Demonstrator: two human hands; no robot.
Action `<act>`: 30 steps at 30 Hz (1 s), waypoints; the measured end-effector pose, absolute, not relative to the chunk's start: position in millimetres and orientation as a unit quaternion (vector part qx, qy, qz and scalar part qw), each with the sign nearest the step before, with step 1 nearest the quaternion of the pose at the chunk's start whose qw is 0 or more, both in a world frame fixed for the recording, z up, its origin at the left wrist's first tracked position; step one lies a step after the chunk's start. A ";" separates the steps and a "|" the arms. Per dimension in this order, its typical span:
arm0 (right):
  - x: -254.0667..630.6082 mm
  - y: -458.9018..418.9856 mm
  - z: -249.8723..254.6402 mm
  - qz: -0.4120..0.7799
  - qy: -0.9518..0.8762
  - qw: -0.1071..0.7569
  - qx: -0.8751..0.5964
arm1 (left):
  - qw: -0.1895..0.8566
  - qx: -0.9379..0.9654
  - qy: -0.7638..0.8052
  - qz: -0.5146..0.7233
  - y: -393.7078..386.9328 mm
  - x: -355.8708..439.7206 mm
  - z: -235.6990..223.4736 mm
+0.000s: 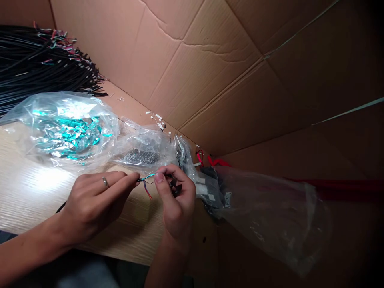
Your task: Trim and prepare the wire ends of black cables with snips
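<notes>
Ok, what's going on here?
A person's left hand and right hand pinch thin coloured wires above a wooden table. Small black pieces sit by the right hand's fingers. Clear plastic bags lie nearby, with a bundle of black cables beyond, against cardboard.

Plastic-coated wires (148,176), glossy plastic bag (66,128), matt cardboard (210,72), smooth wood-grain tabletop (27,200)

Bundle of black wires (39,60) with colored ends, upper left. Clear plastic bag (66,128) of teal foil scraps (67,136) just beside it. Second bag (141,148) holding a grey clump (141,157), perhaps metal. White beads (156,118) along a cardboard wall (192,68). Pale wooden table (33,192) below.
</notes>
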State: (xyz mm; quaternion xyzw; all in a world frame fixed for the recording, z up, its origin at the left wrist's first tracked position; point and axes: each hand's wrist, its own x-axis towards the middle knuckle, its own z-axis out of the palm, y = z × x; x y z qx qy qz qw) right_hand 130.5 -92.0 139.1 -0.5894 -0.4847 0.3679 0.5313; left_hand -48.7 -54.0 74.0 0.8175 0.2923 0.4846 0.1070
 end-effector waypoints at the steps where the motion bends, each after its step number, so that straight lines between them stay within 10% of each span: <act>1: 131.2 -91.8 138.8 0.371 -0.480 0.532 -0.591 | 0.099 0.819 0.287 0.487 -53.8 -48.0 71.2; 30: 127.7 -102.8 153.6 0.315 -0.535 0.497 -0.605 | 0.096 0.794 0.291 0.524 -63.2 -43.0 57.5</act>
